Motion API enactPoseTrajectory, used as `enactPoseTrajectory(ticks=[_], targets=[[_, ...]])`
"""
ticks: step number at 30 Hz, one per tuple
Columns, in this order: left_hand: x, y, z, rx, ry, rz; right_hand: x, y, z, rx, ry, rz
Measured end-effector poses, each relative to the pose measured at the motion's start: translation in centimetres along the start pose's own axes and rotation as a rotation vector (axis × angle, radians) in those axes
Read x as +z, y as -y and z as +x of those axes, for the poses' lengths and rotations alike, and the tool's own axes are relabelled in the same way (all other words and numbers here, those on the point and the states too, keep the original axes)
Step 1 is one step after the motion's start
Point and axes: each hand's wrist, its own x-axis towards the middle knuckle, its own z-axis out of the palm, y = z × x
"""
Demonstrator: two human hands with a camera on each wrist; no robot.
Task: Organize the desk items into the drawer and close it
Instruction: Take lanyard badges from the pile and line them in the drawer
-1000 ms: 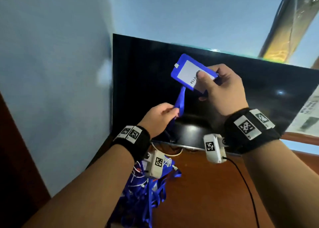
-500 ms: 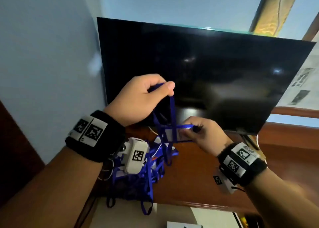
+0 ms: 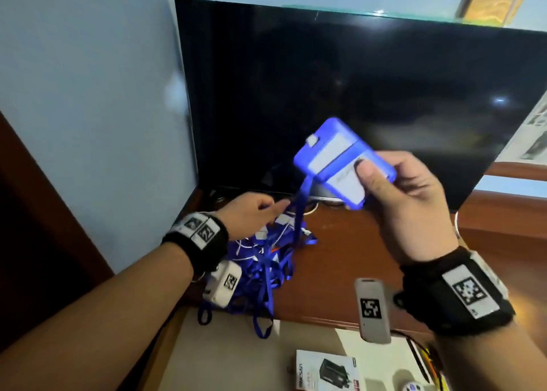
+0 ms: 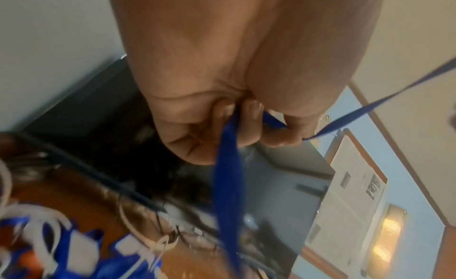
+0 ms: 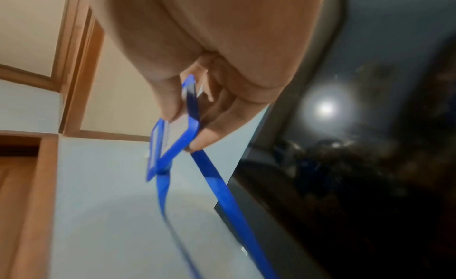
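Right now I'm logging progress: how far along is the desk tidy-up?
Early. The open drawer already holds a boxed charger. In hand: right hand grips a blue badge holder, left hand pinches its lanyard. Left: the lanyard pile, then closing the drawer.

Your right hand [image 5: 197,84] pinches a blue badge holder [image 5: 172,135] in front of a dark screen [image 5: 370,146].

Your thumb lies on the holder's card face and your fingers [image 5: 217,127] press its back, edge-on to the camera. A blue lanyard strap [image 5: 222,189] runs down from the holder toward the lower edge. The screen carries a bright round glare. Wooden trim [image 5: 71,69] frames pale wall panels at left.
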Motion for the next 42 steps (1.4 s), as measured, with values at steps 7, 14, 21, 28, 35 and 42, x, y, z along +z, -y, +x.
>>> enactPoseTrajectory(ticks=[7,14,21,28,35,42], targets=[[5.2,2.4,-5.6,-0.046,0.183,0.029,-4.7,-3.4,3.2,-0.016,-0.338,-0.375],[-2.1,-4.9,-9.1,0.113,0.145,0.064,-7.9,-10.6,1.1,0.247,-0.118,-0.928],[-6.4,-9.8,-6.1,0.287,-0.093,0.020,-3.2,-12.5,-4.4,0.240,0.588,-0.894],[-5.9,-1.6,1.6,-0.010,-0.327,-0.073,-0.4,-8.0,-6.2,0.334,0.598,-0.253],[0.5,5.7,-1.4,-0.193,0.062,0.015,-0.9,-6.9,-4.5,0.278,0.151,-0.026],[5.7,3.7,-8.4,-0.124,0.171,-0.112,-0.4,-11.4,-3.7,0.223,-0.102,-0.328]])
